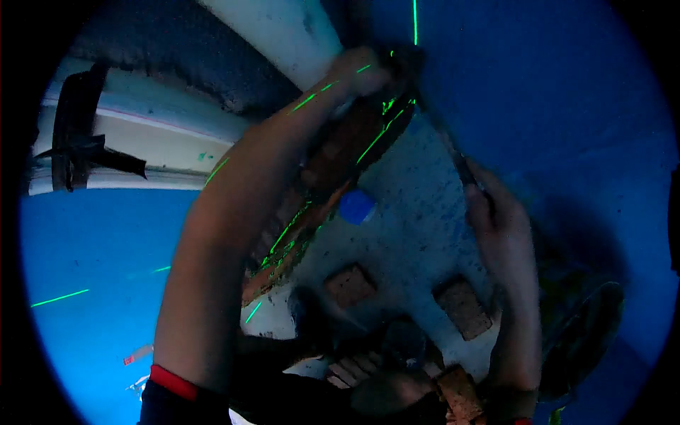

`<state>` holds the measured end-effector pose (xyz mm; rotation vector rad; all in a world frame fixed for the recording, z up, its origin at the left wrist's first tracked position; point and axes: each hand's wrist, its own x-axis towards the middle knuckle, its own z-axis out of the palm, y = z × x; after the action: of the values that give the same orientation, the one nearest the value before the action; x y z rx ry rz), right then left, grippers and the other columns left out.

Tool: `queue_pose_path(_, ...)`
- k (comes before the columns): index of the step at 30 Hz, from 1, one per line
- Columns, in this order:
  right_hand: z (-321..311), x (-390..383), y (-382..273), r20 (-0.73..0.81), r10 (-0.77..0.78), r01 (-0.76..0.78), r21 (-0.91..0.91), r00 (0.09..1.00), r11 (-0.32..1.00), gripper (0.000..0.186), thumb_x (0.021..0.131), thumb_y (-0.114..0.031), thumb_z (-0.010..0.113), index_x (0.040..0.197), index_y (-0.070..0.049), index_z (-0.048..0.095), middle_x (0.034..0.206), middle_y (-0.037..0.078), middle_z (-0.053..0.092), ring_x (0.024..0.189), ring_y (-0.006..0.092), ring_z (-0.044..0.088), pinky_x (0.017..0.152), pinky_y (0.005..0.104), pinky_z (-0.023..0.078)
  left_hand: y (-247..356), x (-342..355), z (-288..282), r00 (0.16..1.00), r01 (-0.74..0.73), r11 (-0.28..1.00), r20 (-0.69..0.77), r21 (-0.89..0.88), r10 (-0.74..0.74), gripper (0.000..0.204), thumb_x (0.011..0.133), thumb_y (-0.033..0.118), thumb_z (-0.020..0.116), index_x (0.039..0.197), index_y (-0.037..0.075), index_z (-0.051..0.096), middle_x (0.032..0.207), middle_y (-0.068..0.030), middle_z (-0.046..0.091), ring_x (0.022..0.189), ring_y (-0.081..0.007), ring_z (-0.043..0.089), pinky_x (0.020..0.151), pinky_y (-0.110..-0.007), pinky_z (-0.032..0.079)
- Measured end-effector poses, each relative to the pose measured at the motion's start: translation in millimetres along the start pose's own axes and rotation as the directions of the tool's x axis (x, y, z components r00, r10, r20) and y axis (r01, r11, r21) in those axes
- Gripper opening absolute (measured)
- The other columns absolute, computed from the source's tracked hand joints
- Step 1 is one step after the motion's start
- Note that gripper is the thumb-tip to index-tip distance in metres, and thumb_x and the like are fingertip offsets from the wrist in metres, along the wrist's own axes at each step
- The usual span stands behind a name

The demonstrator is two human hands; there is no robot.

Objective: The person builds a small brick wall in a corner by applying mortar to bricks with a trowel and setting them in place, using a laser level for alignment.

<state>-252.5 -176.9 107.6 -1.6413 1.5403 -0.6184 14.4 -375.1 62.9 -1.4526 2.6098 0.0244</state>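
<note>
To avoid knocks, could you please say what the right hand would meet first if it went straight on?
Likely the far end of the brickwork, near the left hand, with the held tool leading; depth is unclear.

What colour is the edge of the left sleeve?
The sleeve edge is red, best seen in the head view.

Spreads out as a pale bluish-grey floor [407, 255], sprinkled with dark specks. Carries, along the left, a low, long row of reddish-brown bricks [358, 145], running from near left toward far middle. Bears a small bright-blue blocky object [356, 207] just right of that row. Nearer, holds a loose reddish-brown rectangular brick [350, 285] in the middle and a rough, slanted brown brick [462, 307] farther right, well apart.
</note>
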Motion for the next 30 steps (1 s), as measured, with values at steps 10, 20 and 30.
queue_pose_path(10,-6,7,-6,0.033,-0.003,-0.003,0.192,0.999,0.981,0.035,0.096,-0.021,0.051,0.128,-0.005,0.053,0.066,-0.004,0.046,0.059,0.0044,0.04,0.052,0.0217,0.034,-12,16,18,0.956,0.285,0.915,0.019,-0.285,-0.292,0.047,0.077,0.047,0.06,0.089,0.002,0.069,0.094,-0.021,0.067,0.086,-0.0341,0.066,0.072,-0.043,0.053)
queue_pose_path(20,-9,5,-24,0.033,0.044,-0.052,0.314,0.998,0.948,0.037,0.098,-0.023,0.049,0.13,-0.005,0.052,0.066,-0.003,0.046,0.06,0.006,0.041,0.054,0.0227,0.036,-11,7,25,0.937,0.334,0.894,0.008,-0.298,-0.348,0.053,0.075,0.052,0.061,0.09,0.002,0.069,0.094,-0.0186,0.067,0.084,-0.0326,0.066,0.073,-0.042,0.053)
queue_pose_path(30,-4,8,3,-0.012,-0.024,0.026,0.168,1.0,0.985,0.041,0.098,-0.025,0.049,0.132,-0.003,0.049,0.065,-0.004,0.043,0.058,0.0044,0.039,0.053,0.0224,0.034,9,13,54,0.881,0.468,0.784,0.148,-0.407,-0.449,0.048,0.079,0.053,0.056,0.094,0.009,0.07,0.094,-0.0183,0.067,0.086,-0.0334,0.065,0.075,-0.044,0.053)
